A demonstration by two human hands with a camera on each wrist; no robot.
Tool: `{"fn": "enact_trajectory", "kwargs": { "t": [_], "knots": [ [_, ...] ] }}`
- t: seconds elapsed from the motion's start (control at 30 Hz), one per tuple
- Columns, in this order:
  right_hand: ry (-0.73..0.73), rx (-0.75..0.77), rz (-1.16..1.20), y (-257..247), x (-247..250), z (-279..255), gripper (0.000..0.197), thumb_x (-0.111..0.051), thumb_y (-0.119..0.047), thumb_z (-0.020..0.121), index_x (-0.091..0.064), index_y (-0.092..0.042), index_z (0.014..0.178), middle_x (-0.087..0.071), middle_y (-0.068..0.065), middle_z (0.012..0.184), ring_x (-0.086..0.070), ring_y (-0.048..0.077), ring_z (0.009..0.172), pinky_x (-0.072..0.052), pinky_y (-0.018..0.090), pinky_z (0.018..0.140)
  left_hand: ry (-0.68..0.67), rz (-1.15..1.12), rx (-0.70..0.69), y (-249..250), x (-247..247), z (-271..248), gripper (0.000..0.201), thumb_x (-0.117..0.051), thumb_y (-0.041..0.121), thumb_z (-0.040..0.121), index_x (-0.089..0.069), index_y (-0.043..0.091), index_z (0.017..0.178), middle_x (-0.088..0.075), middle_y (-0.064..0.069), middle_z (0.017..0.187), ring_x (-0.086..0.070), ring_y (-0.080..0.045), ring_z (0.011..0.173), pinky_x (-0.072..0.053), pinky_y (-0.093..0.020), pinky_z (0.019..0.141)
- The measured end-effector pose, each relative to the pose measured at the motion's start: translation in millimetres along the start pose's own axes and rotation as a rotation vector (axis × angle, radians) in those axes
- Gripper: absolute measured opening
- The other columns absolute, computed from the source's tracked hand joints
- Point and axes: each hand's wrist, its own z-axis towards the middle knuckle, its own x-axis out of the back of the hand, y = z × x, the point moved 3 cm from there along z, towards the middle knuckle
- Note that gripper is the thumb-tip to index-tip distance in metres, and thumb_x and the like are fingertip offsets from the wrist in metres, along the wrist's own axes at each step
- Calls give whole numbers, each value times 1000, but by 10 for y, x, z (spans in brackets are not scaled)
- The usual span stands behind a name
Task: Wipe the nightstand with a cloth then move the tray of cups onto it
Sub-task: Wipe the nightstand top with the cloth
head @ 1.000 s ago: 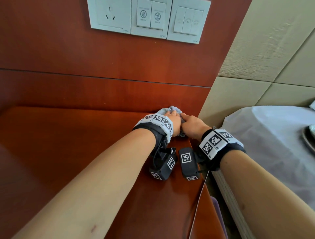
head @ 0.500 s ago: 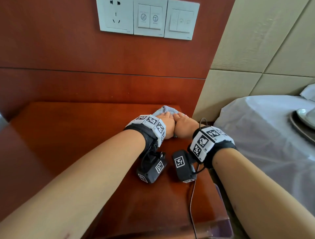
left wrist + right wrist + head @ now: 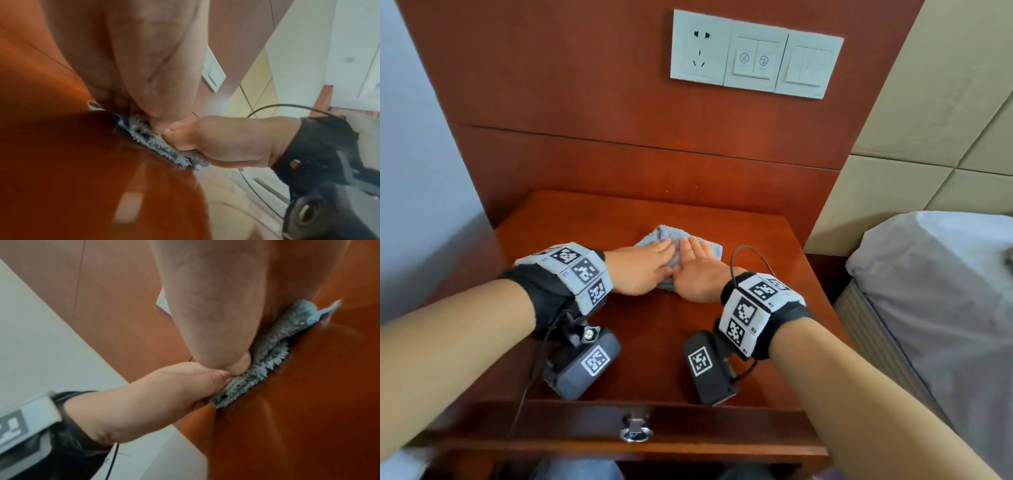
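A folded grey-blue cloth (image 3: 710, 247) lies in the middle of the reddish wooden nightstand (image 3: 654, 342). My left hand (image 3: 643, 267) and right hand (image 3: 697, 270) lie side by side on it, fingers straight, pressing it flat against the top. The left wrist view shows the fluffy cloth (image 3: 164, 147) squeezed under both palms, and the right wrist view shows the cloth (image 3: 261, 363) the same way. The tray of cups is out of sight.
Behind the nightstand rises a wooden wall panel with a white socket and switch plate (image 3: 755, 54). A bed with a grey-white sheet (image 3: 941, 284) stands to the right. A metal ring pull (image 3: 635, 431) sits on the drawer front.
Both hands have drawn the cloth from the back right corner toward the middle of the nightstand, nearer to me. My head has pulled back, and the whole top and drawer front now show.
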Motion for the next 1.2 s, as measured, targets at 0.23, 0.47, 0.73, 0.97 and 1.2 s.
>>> {"fn": "enact_trajectory", "kwargs": {
  "t": [0.23, 0.47, 0.73, 0.97, 1.2],
  "knots": [
    [-82, 187, -71, -1316, -103, 269, 68, -33, -32, 100, 5, -14, 154, 10, 6, 162, 12, 24, 149, -4, 43, 121, -21, -66, 237, -1278, -51, -752, 75, -30, 63, 92, -2, 31, 154, 5, 12, 161, -6, -13, 150, -9, -31, 120],
    [-150, 308, -146, -1722, -17, 281, 63, -27, -35, 103, 4, -16, 155, 9, 8, 162, 8, 23, 150, -2, 36, 119, -5, -267, 256, -1814, -77, -1001, 130, -31, 102, 39, -22, 37, 150, -9, 14, 160, -7, -9, 149, -9, -31, 123],
    [-133, 304, -105, -1606, -108, 236, 63, -28, -35, 103, 3, -16, 155, 9, 6, 162, 5, 25, 150, -8, 43, 122, -78, -33, 386, -1476, 53, -982, 71, -43, 52, 95, -14, 23, 154, -19, -2, 161, -26, -21, 146, -23, -25, 113],
    [-78, 207, -88, -842, -49, 54, 64, -31, -29, 101, 1, -15, 155, 7, 3, 163, 2, 22, 150, -10, 47, 121, -33, 51, 231, -662, 47, -619, 64, -35, 44, 100, -18, 14, 154, -21, -7, 160, -34, -30, 140, -31, -31, 110],
    [-80, -2, -170, 696, 114, -522, 53, -25, -27, 105, -13, -10, 153, 3, 3, 162, 4, 22, 150, -12, 55, 117, 49, 95, 8, 820, -41, 114, 60, -30, 36, 102, -13, 10, 153, -17, -14, 160, -31, -33, 142, -35, -42, 111]
  ]
}}
